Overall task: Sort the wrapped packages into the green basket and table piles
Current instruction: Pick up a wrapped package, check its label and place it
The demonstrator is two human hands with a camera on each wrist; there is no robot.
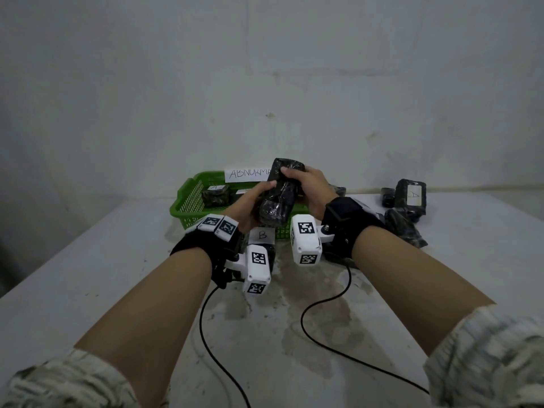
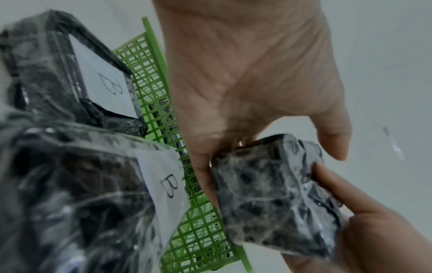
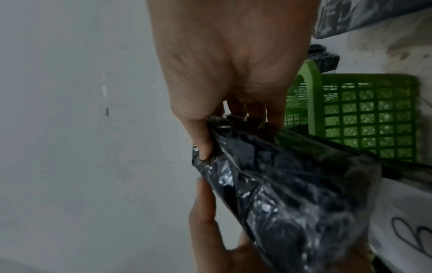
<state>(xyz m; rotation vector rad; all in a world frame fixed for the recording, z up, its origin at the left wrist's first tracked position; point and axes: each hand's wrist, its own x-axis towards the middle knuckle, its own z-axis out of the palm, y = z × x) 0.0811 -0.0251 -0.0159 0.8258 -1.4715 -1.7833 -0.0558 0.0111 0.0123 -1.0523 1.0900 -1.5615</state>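
Centrally, you hold one black wrapped package (image 1: 279, 195) with both hands, raised above the near edge of the green basket (image 1: 188, 201) and tilted, its far end higher than its near end. Your left hand (image 1: 250, 207) cups the package's lower left side; in the left wrist view its fingers (image 2: 203, 171) curl behind the package's long edge while the thumb (image 2: 332, 140) stands off the opposite edge, not pressing it. Your right hand (image 1: 309, 189) wraps the package's upper right side, the fingers (image 1: 287, 173) folded over the top face; in the right wrist view the thumb (image 3: 201, 144) presses the crinkled film at the package's corner. Both hands thus close on the same package, with the package lying between the two palms.

Inside the basket lies a wrapped package labelled A (image 1: 216, 195). A paper sign (image 1: 247, 173) stands at the basket's far rim. Just before the basket's near wall sits a package labelled B (image 1: 262, 235), partly hidden by the wrist camera; the left wrist view shows two B-labelled packages (image 2: 105, 86) beside the basket wall. On the table (image 1: 88, 260) to the right rests a pile of packages (image 1: 409, 201), one labelled A.
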